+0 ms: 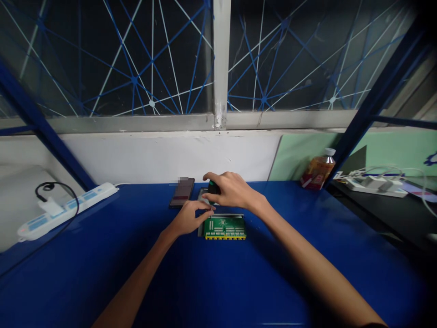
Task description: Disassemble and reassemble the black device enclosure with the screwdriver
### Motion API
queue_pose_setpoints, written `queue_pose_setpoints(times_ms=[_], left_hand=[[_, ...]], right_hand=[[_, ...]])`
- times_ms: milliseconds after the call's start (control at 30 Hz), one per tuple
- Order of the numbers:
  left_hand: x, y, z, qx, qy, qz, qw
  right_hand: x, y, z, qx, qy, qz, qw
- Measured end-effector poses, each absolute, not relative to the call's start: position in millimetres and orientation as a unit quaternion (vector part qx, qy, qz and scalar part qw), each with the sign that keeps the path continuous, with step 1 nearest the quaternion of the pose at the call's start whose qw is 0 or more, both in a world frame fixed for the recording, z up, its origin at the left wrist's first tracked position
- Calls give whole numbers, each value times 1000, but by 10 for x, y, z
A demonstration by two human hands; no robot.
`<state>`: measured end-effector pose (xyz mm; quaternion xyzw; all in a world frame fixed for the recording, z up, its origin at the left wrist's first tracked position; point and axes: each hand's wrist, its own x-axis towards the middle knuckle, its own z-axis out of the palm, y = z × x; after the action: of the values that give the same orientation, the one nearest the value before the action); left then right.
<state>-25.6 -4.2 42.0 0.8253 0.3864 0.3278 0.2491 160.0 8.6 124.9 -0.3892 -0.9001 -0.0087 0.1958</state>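
My right hand (pixel 232 189) is closed around the dark handle of a screwdriver (pixel 213 189), which has a green patch near its top. The screwdriver stands nearly upright, shaft down, over the upper left corner of a green circuit board (pixel 225 224). Thumb and index finger of my left hand (pixel 187 217) pinch in around the thin shaft near its lower end; whether a screw is between them is too small to tell. The board lies flat, with a row of yellow connectors along its near edge and a grey metal edge behind and to its left.
Behind my hands lie a dark phone (pixel 182 193) and a grey flat item (pixel 205 195), partly covered. A white power strip (pixel 71 209) with a black cable is at left. A drink bottle (pixel 319 168) stands at back right, near another power strip (pixel 375 184).
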Motion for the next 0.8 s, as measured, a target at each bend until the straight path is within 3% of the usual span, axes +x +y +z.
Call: queue_pose_setpoints(times_ms=[800], left_hand=[[-269, -34, 408, 828, 393, 323, 236]], right_hand=[[1567, 87, 1208, -381, -897, -15, 225]])
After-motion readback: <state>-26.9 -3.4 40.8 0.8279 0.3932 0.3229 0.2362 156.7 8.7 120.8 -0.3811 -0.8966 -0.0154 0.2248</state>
